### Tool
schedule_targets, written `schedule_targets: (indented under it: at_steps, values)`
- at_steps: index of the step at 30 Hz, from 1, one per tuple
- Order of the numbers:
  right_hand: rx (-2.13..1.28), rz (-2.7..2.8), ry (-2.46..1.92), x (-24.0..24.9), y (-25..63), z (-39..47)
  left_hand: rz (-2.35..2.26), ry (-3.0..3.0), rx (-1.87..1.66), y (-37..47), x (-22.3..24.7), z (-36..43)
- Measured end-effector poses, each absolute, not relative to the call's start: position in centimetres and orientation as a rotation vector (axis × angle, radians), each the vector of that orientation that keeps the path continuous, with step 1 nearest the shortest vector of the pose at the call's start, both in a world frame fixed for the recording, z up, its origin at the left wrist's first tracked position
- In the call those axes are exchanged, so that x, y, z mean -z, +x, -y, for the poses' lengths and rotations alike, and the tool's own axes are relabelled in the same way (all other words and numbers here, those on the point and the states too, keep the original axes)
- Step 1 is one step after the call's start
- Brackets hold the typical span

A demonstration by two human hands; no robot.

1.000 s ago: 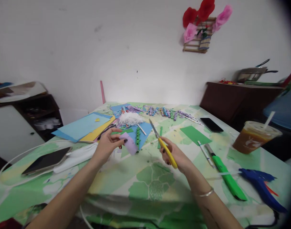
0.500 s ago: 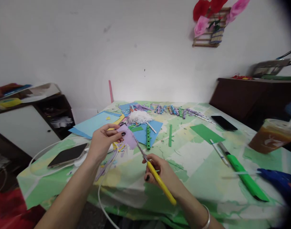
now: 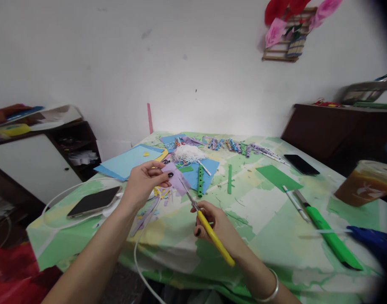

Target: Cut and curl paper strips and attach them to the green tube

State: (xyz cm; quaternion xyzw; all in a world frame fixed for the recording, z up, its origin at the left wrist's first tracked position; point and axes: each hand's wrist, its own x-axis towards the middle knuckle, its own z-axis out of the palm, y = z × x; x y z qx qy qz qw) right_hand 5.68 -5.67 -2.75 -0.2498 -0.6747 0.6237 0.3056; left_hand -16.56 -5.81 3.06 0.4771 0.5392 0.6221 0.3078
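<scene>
Between thumb and fingers, my left hand [image 3: 149,181] pinches a small piece of purple paper [image 3: 178,182] above the table. My right hand [image 3: 215,223] is closed around a pair of yellow-handled scissors [image 3: 216,240]. Their metal blades point up and left and lie at the purple paper's right part; whether they are parted is too small to tell. Just beyond the paper stands a green paper tube with dark holes [image 3: 200,180], and to its right lies a narrow green strip [image 3: 230,179]. Purple and yellow scraps [image 3: 145,219] lie below my left hand.
White string [image 3: 189,154] is heaped on blue paper [image 3: 209,171]. Light blue sheets [image 3: 126,160] and a phone with a white cable [image 3: 94,202] lie left. Rightward are green paper [image 3: 279,177], another phone [image 3: 301,164], a green cutter knife [image 3: 331,236] and an iced drink [image 3: 364,185].
The whole view has shifted slightly, so things appear a little further right. Both hands keep their grip on the paper and the scissors, in nearly the same position.
</scene>
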Motion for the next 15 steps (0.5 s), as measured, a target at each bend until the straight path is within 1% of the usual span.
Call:
schedule_targets:
  at_steps: [6, 15]
  values:
    - [-1.684, 1.751, -0.626, 2.31, 5.74, 5.82, -1.393, 1.273, -1.635, -16.46, -3.40, 5.87]
    - [-1.632, 1.776, -0.725, 2.47, 5.69, 5.95, -1.397, 1.253, -1.609, -16.00, -3.53, 6.08]
